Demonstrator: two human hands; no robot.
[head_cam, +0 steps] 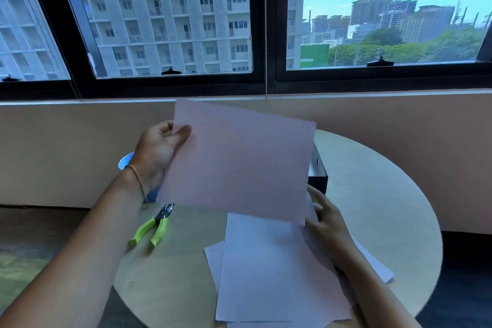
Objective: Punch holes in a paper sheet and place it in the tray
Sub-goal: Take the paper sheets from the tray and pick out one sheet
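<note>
One thin rectangular sheet (pixel 239 160), left hand (pixel 157 152) pinching its edge, round table (pixel 372 208)

Pale pink paper sheet (pixel 239 160), lime-green-handled hole punch (pixel 150 229), black tray (pixel 318 168), beige table (pixel 372 194).

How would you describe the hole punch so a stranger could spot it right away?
Start at the round table. On its left side, left of the loose white sheets, lies the hole punch. It is the only plier-shaped tool, with bright green handles and a metal head.
</note>
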